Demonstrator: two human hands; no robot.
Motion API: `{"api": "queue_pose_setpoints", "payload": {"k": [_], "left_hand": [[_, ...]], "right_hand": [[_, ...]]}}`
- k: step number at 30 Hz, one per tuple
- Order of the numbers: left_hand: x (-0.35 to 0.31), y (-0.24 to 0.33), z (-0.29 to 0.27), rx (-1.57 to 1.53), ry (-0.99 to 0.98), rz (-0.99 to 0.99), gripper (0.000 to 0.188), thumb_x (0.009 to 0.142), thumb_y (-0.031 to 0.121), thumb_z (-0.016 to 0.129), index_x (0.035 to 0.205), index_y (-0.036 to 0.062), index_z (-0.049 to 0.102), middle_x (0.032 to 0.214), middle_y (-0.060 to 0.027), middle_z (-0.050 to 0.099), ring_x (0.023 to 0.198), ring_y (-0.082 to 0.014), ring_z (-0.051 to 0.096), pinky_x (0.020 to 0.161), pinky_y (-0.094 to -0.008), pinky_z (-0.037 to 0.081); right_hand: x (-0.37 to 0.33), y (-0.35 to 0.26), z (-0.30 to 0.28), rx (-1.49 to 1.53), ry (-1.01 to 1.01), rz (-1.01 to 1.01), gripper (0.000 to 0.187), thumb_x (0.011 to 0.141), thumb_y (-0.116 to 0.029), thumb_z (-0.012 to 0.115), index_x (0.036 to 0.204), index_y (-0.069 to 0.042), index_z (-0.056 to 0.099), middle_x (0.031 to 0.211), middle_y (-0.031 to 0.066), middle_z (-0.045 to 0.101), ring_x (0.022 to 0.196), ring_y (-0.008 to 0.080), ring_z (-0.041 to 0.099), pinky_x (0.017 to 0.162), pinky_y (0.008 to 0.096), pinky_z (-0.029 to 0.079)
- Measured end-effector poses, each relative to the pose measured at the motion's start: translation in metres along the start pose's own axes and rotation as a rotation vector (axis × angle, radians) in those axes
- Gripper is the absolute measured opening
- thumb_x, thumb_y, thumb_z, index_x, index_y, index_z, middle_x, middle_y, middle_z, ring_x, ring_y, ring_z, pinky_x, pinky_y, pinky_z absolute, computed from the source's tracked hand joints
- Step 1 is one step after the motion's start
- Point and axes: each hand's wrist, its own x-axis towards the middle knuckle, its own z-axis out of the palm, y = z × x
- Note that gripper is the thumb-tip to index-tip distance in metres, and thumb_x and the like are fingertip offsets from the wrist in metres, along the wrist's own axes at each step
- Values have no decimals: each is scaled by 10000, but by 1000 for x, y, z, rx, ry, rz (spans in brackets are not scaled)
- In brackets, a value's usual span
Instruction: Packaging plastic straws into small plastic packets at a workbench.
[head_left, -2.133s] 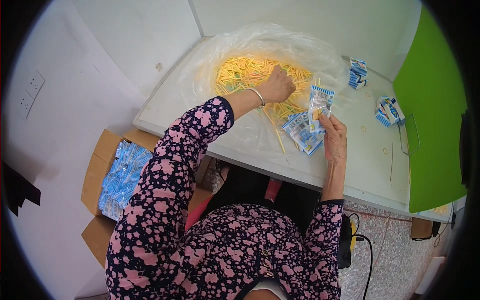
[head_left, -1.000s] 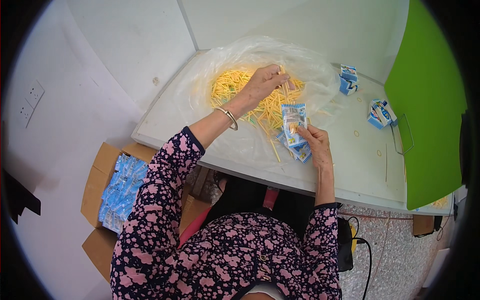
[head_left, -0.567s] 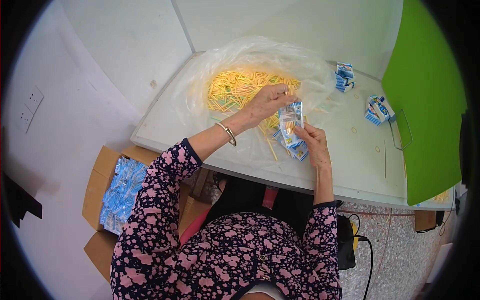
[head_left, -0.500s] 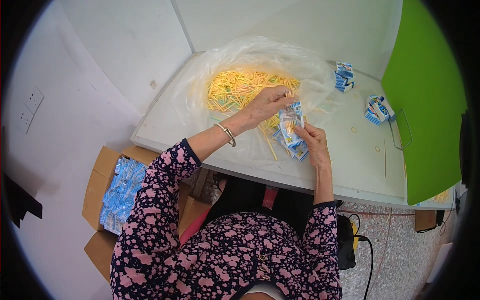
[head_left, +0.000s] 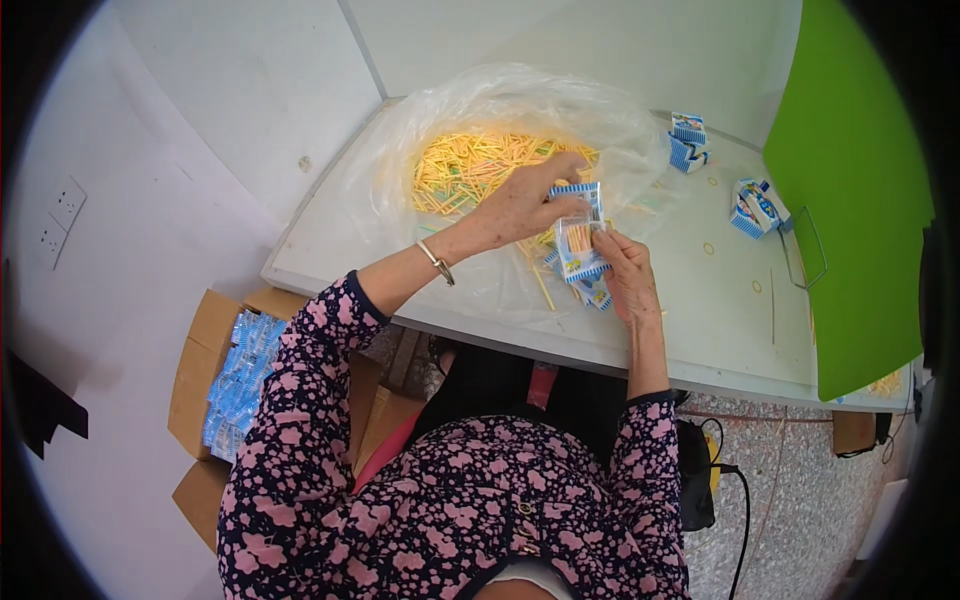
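Above the front part of the table I hold a small blue-and-white striped packet with a see-through middle that shows several thin sticks inside. My left hand is closed at the packet's upper end, its thumb across the front. The right hand pinches the packet's right side between thumb and fingers. Just beneath lie more striped packets, partly covered by the held one. Beyond my left hand, a heap of thin yellow, pink and green sticks lies in a large clear plastic bag.
At the right back stand blue-and-white packets and a small box-like pack. Rubber bands lie on the white table. A green panel borders the right side. Lower left, a cardboard box holds many packets.
My left hand has shifted from the stick ends above the packet down onto its upper edge. The packet has tilted, and the sticks no longer stick out at its top.
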Motion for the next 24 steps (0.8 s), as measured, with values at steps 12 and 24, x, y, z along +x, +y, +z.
{"api": "queue_pose_setpoints", "payload": {"k": [12, 24], "left_hand": [[2, 13, -7, -123, -35, 20, 342, 799, 89, 628, 1112, 25, 506, 980, -69, 587, 878, -127, 570, 753, -261, 474], [0, 13, -4, -696, -128, -276, 395, 808, 76, 629, 1151, 19, 442, 967, -82, 624, 926, -117, 572, 814, -249, 452]], "right_hand": [[-3, -17, 18, -47, -41, 60, 267, 834, -177, 629, 1023, 11, 621, 905, 32, 636, 801, 56, 557, 730, 200, 431], [-2, -21, 21, -11, 6, 55, 260, 832, -138, 619, 1028, 32, 607, 939, 78, 644, 837, 101, 597, 768, 236, 461]]}}
